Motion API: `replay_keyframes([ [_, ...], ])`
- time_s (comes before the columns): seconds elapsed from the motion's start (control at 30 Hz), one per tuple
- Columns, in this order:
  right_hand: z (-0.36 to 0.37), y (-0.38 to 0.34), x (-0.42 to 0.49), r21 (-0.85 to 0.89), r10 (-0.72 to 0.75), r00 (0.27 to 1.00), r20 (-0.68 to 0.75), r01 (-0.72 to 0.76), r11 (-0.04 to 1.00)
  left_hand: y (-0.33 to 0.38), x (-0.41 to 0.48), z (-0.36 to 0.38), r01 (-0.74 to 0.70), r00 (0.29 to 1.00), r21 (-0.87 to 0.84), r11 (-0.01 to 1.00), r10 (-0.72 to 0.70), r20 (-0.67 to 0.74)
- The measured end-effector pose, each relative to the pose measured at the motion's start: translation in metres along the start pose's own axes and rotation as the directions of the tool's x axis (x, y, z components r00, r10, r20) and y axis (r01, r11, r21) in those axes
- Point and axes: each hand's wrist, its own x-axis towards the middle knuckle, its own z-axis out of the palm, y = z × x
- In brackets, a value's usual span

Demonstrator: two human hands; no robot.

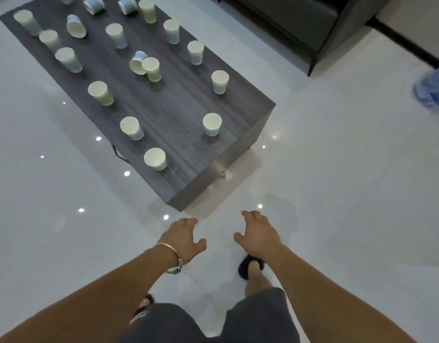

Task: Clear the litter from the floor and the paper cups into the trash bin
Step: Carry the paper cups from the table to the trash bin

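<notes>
Several paper cups stand on the dark wooden coffee table (188, 184); the nearest one (155, 158) is by its front corner, another (211, 124) near the right edge. A few cups lie tipped over, such as one (138, 63) mid-table. My left hand (182, 235) and my right hand (259, 235) hover side by side over the floor just in front of the table's corner, fingers spread and relaxed, both holding nothing. No trash bin or floor litter shows in this view.
A dark sofa (312, 23) stands at the back right. Another person's foot in a blue shoe cover (430, 87) is at the right edge. Glossy white floor (337, 181) surrounds the table. My own feet in dark slippers are below my hands.
</notes>
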Motion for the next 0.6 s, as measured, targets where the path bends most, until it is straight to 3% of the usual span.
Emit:
replay_keyframes([
  [0.3,0.049,0.136,0.297,-0.035,-0.005,1.000,0.025,0.006,0.999,0.027,0.254,0.134,0.095,0.995,-0.089,0.992,-0.092,0.037],
  [0.47,0.125,0.171,0.456,-0.004,-0.055,0.996,-0.063,0.055,0.998,-0.007,0.406,0.200,0.101,0.988,-0.113,0.989,-0.112,-0.104],
  [0.6,0.166,0.183,0.562,0.121,-0.071,0.982,-0.174,0.093,0.988,-0.038,0.482,0.239,0.095,0.980,-0.158,0.983,-0.120,-0.162],
])
